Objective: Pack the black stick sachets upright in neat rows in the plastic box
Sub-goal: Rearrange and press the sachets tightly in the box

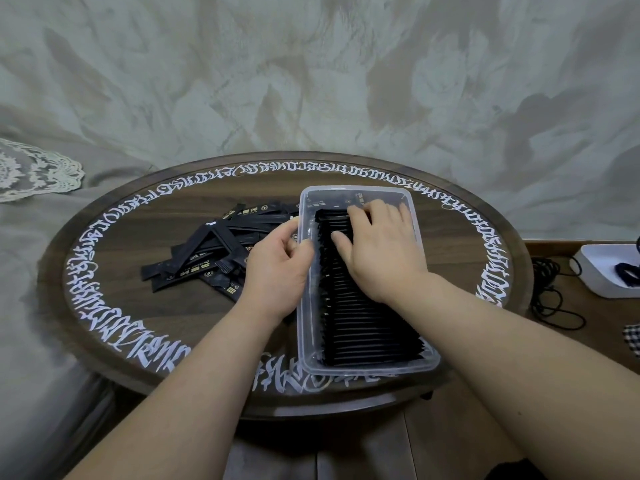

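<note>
Plastic box [367, 367]: centre right of the frame, on the round bench [145, 306].
Packed sachets [363, 317]: one upright row filling most of the box.
Your right hand [377, 251]: fingers straight, pressing flat on the row's far end.
Your left hand [277, 271]: fingers curled against the box's left wall; what it holds cannot be told.
Loose sachets [207, 258]: heaped centre left on the bench.
</note>
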Demonstrator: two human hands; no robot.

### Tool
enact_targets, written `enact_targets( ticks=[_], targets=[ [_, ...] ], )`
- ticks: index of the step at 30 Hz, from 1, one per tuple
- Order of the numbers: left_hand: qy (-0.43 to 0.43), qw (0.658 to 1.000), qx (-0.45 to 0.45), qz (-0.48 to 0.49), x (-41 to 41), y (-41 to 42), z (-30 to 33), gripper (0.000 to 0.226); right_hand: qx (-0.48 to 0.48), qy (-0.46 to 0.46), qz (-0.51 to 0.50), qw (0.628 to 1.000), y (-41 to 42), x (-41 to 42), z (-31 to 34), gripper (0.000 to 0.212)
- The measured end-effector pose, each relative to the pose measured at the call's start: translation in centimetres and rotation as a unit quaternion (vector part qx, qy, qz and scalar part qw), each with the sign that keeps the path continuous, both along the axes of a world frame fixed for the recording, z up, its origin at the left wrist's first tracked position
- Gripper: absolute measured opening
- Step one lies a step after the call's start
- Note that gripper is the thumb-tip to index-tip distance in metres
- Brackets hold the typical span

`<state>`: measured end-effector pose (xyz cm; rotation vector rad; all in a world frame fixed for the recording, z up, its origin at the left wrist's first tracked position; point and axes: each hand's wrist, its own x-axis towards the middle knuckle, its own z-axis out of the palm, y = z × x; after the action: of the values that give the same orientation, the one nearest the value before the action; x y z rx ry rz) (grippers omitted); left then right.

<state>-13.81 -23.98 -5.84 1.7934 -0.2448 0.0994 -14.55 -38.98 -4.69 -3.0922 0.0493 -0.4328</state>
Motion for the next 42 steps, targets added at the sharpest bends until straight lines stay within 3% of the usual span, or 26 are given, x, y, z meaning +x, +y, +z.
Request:
enact_targets(
  ticks=[4, 8, 13, 19, 37, 42],
  targets=[
    [-0.002, 1.0, 0.003, 0.001, -0.1, -0.1, 0.1, 0.034, 0.006, 0.027, -0.018, 0.999, 0.3, 0.0, -0.1, 0.065],
    [-0.01, 1.0, 0.011, 0.004, -0.1, 0.0, 0.0, 0.032, -0.033, 0.026, -0.045, 0.998, 0.6, 0.0, 0.6, 0.068],
    [-0.007, 1.0, 0.002, 0.009, 0.0, -0.3, 0.0, 0.028, -0.015, 0.02, -0.075, 0.997, 0.9, -0.1, 1.0, 0.07],
    [0.002, 1.0, -0.006, 0.01, 0.0, -0.2, 0.1, 0.029, 0.015, 0.07, -0.037, 0.997, 0.8, -0.6, -0.2, 0.089],
    [0.033, 0.999, -0.002, 0.011, 0.6, -0.1, -0.1, 0.036, 0.021, 0.134, 0.021, 0.991, 0.7, -1.7, -0.7, 0.09],
    [0.073, 0.997, 0.01, 0.011, 1.2, -0.1, -0.6, 0.027, 0.017, 0.174, 0.042, 0.984, 0.4, -2.4, -1.1, 0.09]
  ],
)
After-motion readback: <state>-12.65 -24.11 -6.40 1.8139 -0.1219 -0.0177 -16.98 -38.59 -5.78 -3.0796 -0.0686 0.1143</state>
